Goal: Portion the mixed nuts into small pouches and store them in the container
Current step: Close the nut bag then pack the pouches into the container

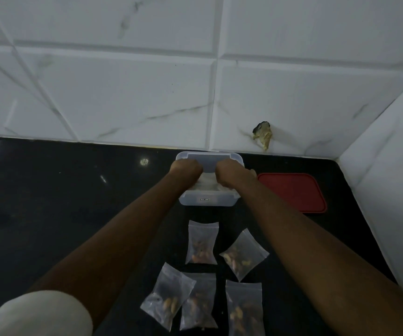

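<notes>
Now our left hand (187, 169) and right hand (232, 173) sit close together inside the container (207, 202), fingers curled over something pale (207, 185); whether they grip it we cannot tell. Five pouches (201, 243) lie on our side of the hands: light, limp and slippery, probably best pinched at the top edge.

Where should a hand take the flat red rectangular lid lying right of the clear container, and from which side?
The red rectangular lid lies flat on the black counter, clear plastic container crowding its left; probably pinch its near-right rim, coming from the front.
</notes>
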The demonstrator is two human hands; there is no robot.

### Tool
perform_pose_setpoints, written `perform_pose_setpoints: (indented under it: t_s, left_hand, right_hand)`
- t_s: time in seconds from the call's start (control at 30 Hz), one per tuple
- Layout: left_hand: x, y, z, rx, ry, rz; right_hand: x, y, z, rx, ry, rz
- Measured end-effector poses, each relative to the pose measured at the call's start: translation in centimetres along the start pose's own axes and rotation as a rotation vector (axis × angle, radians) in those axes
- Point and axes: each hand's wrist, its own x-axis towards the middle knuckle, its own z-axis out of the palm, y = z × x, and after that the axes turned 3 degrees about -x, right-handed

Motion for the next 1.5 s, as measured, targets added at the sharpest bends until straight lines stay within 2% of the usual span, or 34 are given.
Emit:
perform_pose_setpoints:
  t_s: [0.13, 0.23, 0.3, 0.43, 0.53, 0.6, 0.7, 0.77, 0.87, 0.97, 1.1, 1.2, 1.37, 1.43, 1.5]
  left_hand:
    - [-0.8, 0.0, 0.0, -0.047, -0.013, 0.034]
    - [-1.4, -0.6, 0.4, -0.193, 0.054, 0.049]
    - [-2.1, -0.8, 0.2, -0.414, 0.201, 0.014]
    - [-6.4, 0.7, 0.9, -0.752, 0.683, -0.006]
    - [-10.8, 2.5, 3.0, -0.909, 0.813, -0.056]
    - [-13.3, 3.3, 4.8, -1.065, 0.815, -0.143]
    - [-16.0, 4.6, 7.1, -1.251, 0.746, -0.262]
    - [-16.7, 5.2, 7.9, -1.258, 0.592, -0.331]
    - [-16.4, 5.8, 8.7, -1.143, 0.289, -0.374]
    - [-16.2, 6.4, 8.7, -1.005, 0.153, -0.398]
    - [-16.2, 7.8, 8.1, -1.068, 0.135, -0.477]
    - [-16.5, 8.4, 8.1, -1.244, 0.219, -0.506]
    - [-17.2, 8.0, 7.3, -1.645, 0.369, -0.303]
    - [-17.7, 8.0, 6.1, -1.76, 0.384, -0.186]
    - [-17.8, 7.8, 5.2, -1.876, 0.396, -0.14]
  right_hand:
    - [0.2, 0.3, 0.4, 0.213, -0.008, 0.027]
    - [-0.7, 0.8, 0.8, 0.385, 0.106, 0.007]
    - [-1.5, 1.2, 1.7, 0.468, 0.235, 0.011]
    - [-4.4, 1.2, 3.5, 0.701, 0.609, 0.022]
    - [-9.0, 0.1, 4.7, 0.908, 0.894, -0.017]
    - [-11.7, -1.2, 6.2, 0.994, 0.981, 0.002]
    - [-13.9, -3.2, 9.1, 1.111, 0.929, 0.079]
    - [-14.7, -4.3, 10.8, 1.134, 0.803, 0.172]
    - [-15.1, -5.7, 12.0, 1.011, 0.551, 0.249]
    - [-15.2, -6.2, 12.3, 0.881, 0.393, 0.199]
    - [-15.3, -7.0, 12.9, 0.799, 0.352, 0.169]
    - [-15.2, -7.4, 13.2, 0.905, 0.343, 0.179]
    - [-16.0, -6.9, 12.5, 1.376, 0.55, 0.139]
    - [-16.4, -6.4, 11.8, 1.498, 0.616, 0.052]
    - [-16.7, -5.8, 11.2, 1.568, 0.594, -0.058]
